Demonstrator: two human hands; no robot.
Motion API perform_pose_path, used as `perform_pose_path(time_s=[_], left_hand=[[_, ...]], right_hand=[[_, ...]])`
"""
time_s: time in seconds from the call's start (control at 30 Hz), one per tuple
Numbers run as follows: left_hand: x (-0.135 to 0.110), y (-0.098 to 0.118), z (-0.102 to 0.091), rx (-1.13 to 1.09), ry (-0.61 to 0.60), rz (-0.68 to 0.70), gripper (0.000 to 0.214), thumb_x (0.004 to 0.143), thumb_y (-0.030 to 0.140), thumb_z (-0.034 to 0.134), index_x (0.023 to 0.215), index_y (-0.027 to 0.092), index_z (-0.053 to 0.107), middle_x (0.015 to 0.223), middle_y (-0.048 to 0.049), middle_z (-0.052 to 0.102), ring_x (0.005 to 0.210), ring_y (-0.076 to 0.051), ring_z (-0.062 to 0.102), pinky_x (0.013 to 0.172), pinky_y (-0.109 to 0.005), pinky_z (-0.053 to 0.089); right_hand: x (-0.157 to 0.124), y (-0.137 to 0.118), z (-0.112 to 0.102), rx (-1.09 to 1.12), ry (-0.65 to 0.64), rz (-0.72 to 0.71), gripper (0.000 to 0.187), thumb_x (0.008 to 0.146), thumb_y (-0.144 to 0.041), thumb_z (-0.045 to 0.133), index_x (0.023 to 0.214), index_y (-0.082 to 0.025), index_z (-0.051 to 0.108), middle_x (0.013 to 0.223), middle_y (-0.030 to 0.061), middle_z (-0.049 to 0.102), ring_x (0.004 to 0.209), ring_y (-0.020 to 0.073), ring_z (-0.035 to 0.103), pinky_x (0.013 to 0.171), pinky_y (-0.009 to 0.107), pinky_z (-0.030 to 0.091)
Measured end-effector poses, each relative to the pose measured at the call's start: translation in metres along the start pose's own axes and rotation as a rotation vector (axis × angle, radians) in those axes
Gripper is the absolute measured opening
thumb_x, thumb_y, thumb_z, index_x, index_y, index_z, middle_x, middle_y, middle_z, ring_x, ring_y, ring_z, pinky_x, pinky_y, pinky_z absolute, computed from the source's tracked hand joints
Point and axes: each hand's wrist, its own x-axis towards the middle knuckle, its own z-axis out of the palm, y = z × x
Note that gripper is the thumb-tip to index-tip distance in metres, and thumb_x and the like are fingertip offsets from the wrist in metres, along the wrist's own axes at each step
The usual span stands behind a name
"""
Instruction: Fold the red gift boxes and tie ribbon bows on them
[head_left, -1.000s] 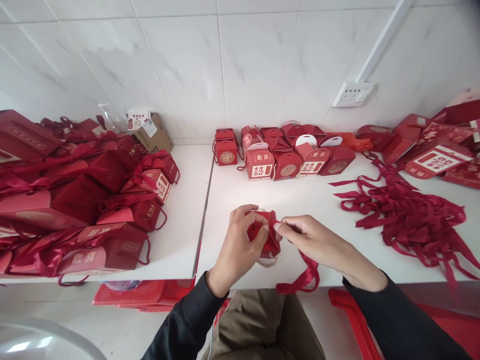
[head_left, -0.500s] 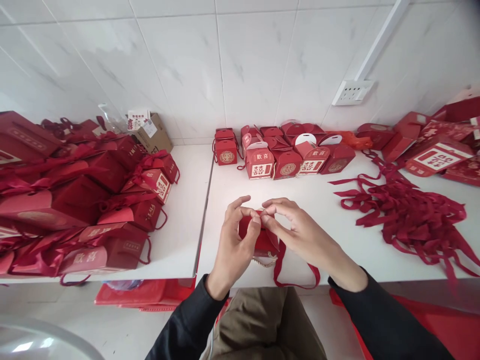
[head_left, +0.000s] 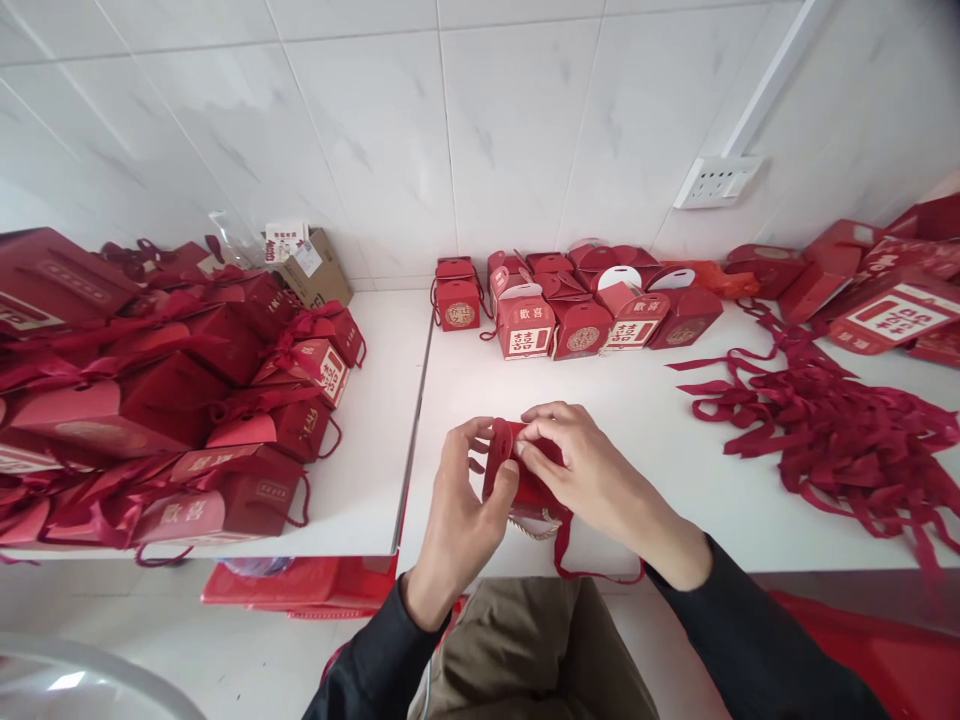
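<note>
Head view: left hand (head_left: 471, 500) pinching red box (head_left: 496, 462), right hand (head_left: 589, 470), hold unclear, boxes (head_left: 528, 326) lettered "歡喜" behind.

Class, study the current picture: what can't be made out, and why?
- Head view: the right part of the small red box, covered by the right hand.
- Head view: the upper run of the loose ribbon, also behind the right hand.
- Head view: how far the left pile of boxes extends, cut off by the left edge.
- Head view: the label text on the carton, too small.
</note>
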Motion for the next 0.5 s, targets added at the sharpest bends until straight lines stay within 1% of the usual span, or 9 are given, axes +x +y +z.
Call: perform_pose_path(time_s=[0.1,0.17,0.27,0.37,0.43,0.5], left_hand=[[0.000,0.002,0.000,-0.022,-0.011,-0.006,0.032,0.092,0.024,0.057,0.124,0.024,0.053,0.124,-0.0072,0.062,0.108,-0.020,0.060,0.087,-0.036,0.050],[0.001,0.002,0.000,-0.039,-0.021,-0.025,0.027,0.094,0.027,0.056,0.121,0.023,0.056,0.123,-0.0077,0.063,0.106,-0.020,0.061,0.088,-0.036,0.050],[0.006,0.003,-0.001,-0.089,-0.015,-0.091,0.018,0.096,0.033,0.054,0.107,0.020,0.061,0.112,-0.0082,0.066,0.099,-0.020,0.064,0.085,-0.036,0.051],[0.010,0.003,-0.003,-0.122,-0.008,-0.153,0.018,0.095,0.036,0.056,0.093,0.019,0.062,0.099,-0.0069,0.067,0.095,-0.021,0.064,0.080,-0.033,0.051],[0.012,0.003,-0.005,-0.140,-0.030,-0.183,0.020,0.095,0.038,0.056,0.090,0.019,0.062,0.097,-0.0062,0.068,0.093,-0.020,0.064,0.077,-0.031,0.051],[0.014,0.002,-0.009,-0.174,-0.046,-0.196,0.023,0.096,0.041,0.056,0.091,0.019,0.062,0.095,-0.0052,0.068,0.087,-0.018,0.064,0.074,-0.029,0.051]], right_hand=[[0.002,-0.003,-0.001,0.023,-0.010,-0.012,0.015,0.096,-0.022,0.055,0.087,-0.021,0.066,0.116,0.0097,0.064,0.116,0.0259,0.055,0.104,0.042,0.045],[0.003,-0.003,-0.001,0.038,-0.007,-0.019,0.015,0.097,-0.021,0.054,0.089,-0.021,0.067,0.116,0.0094,0.065,0.115,0.0254,0.056,0.103,0.042,0.045],[0.003,-0.002,0.001,0.057,0.007,-0.041,0.016,0.098,-0.024,0.054,0.090,-0.022,0.067,0.115,0.0089,0.065,0.115,0.0249,0.057,0.104,0.042,0.045],[0.002,-0.003,0.003,0.071,0.012,-0.052,0.016,0.098,-0.026,0.053,0.091,-0.022,0.067,0.115,0.0086,0.066,0.115,0.0249,0.058,0.104,0.042,0.046],[-0.001,-0.003,0.003,0.083,0.014,-0.035,0.016,0.099,-0.028,0.052,0.099,-0.022,0.066,0.116,0.0083,0.067,0.115,0.0250,0.058,0.103,0.043,0.046],[-0.006,-0.002,0.002,0.116,0.024,0.007,0.021,0.100,-0.034,0.051,0.113,-0.023,0.064,0.122,0.0080,0.066,0.119,0.0252,0.057,0.103,0.042,0.047]])
